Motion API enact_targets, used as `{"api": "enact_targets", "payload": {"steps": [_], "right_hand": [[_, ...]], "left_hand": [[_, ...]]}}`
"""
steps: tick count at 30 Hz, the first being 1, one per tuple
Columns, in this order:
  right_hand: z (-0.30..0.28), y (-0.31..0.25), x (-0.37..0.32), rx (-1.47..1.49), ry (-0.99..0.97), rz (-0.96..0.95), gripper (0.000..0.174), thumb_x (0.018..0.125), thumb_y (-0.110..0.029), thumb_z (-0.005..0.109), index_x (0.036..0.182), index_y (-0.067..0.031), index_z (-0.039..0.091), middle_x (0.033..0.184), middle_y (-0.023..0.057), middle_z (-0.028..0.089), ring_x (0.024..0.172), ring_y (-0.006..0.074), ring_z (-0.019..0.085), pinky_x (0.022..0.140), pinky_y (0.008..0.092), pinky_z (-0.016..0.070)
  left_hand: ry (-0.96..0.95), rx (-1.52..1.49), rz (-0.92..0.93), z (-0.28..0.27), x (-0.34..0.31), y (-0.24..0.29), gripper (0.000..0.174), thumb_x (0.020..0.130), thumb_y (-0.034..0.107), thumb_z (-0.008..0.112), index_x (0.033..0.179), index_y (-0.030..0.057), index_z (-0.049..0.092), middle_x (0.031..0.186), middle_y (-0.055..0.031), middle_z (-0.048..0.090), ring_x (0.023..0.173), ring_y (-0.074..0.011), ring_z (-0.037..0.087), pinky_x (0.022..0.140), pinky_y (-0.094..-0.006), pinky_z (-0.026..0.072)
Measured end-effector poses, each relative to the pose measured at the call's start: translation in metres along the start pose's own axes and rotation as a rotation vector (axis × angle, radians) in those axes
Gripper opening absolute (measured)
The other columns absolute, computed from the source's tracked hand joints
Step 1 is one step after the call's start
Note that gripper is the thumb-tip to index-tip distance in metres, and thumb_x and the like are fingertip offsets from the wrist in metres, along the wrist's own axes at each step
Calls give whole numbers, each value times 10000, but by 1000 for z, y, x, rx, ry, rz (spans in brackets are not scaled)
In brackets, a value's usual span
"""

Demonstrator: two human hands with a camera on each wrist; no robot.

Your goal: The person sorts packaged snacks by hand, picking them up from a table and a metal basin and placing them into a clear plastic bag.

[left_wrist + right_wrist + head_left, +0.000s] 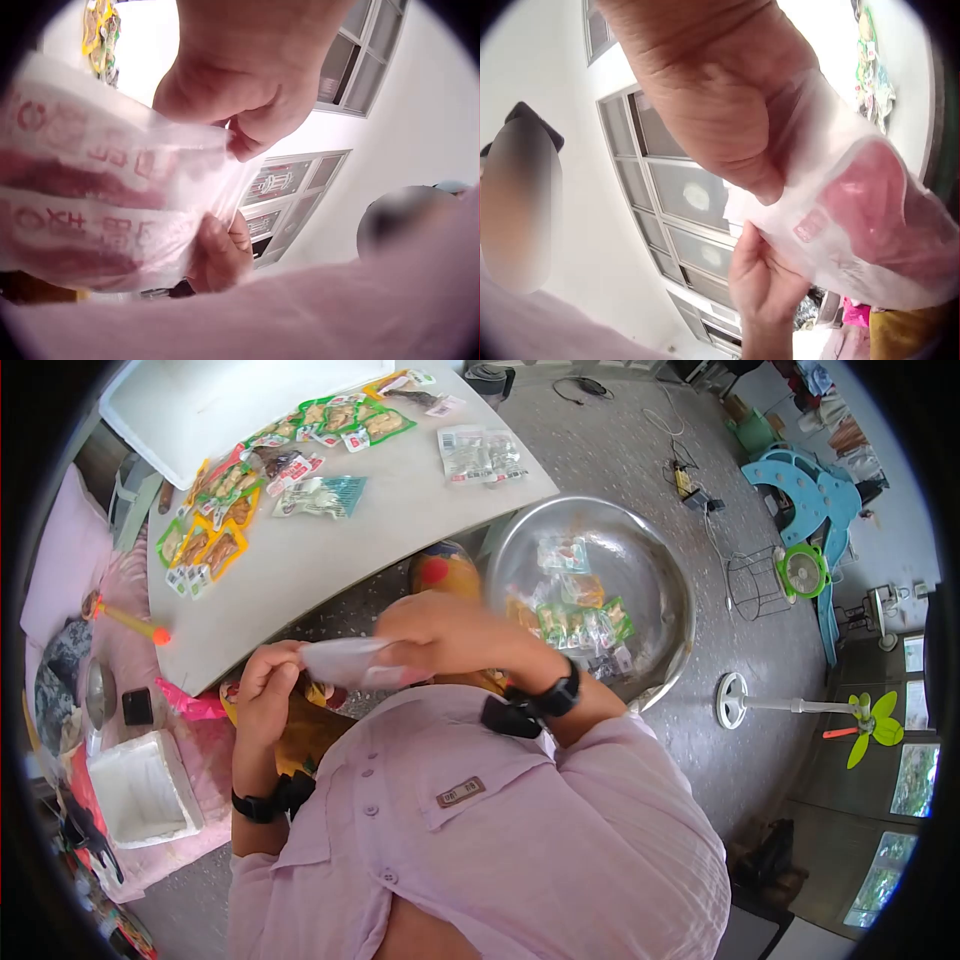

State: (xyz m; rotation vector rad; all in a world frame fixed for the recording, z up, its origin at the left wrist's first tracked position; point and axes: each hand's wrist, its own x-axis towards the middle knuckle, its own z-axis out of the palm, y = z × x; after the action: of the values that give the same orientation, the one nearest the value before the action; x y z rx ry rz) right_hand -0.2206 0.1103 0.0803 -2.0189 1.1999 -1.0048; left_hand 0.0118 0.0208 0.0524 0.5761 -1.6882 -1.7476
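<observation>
Between my two hands is a whitish translucent plastic bag (340, 660) with red printing. Reddish contents show through the bag (870, 202) in the right wrist view. My left hand (264, 688) pinches one end of it between thumb and fingers. At the other side my right hand (432, 634) grips the bag, its thumb pressed on the plastic near the edge. In the left wrist view, the left hand (240, 82) looms at the top, with the right hand (220, 257) lower down.
Several snack packets (330, 422) lie on the white table (400, 525) beside a white foam box (225, 410). A round metal basin (655, 575) on the floor holds more packets. Left of me, another foam box (145, 790) and a phone (137, 707) rest on pink cloth.
</observation>
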Motion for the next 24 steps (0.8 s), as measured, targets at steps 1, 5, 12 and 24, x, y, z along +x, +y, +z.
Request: {"api": "enact_targets", "payload": {"steps": [1,5,12,24], "right_hand": [[-14,3,-14,11,29,33,142,727,-152,522,692,-17,494,667,140,491,645,317,492,557,376,381],[-64,-4,-85,-66,301,332,120,754,-134,547,782,-17,540,684,87,515,640,180,509,563,290,389],[-64,73,-209,-36,532,969,103,741,-113,517,729,-13,539,704,78,562,662,151,529,598,282,414],[0,234,-434,-598,426,1522,198,719,-220,450,805,-69,544,845,175,568,823,345,530,716,408,417]], "left_hand": [[-2,38,-70,-5,4,-7,106,805,79,448,859,5,501,914,-103,539,869,-166,501,778,-272,381],[24,205,-326,-27,10,-52,105,795,76,445,850,13,509,860,-57,529,784,-113,478,742,-235,378],[93,27,-675,-70,-18,-156,84,778,119,478,797,43,509,742,-11,517,653,-73,450,585,-195,368],[192,137,-793,-71,-30,-177,111,752,151,507,818,63,507,719,-7,498,615,-75,449,539,-186,357]]}}
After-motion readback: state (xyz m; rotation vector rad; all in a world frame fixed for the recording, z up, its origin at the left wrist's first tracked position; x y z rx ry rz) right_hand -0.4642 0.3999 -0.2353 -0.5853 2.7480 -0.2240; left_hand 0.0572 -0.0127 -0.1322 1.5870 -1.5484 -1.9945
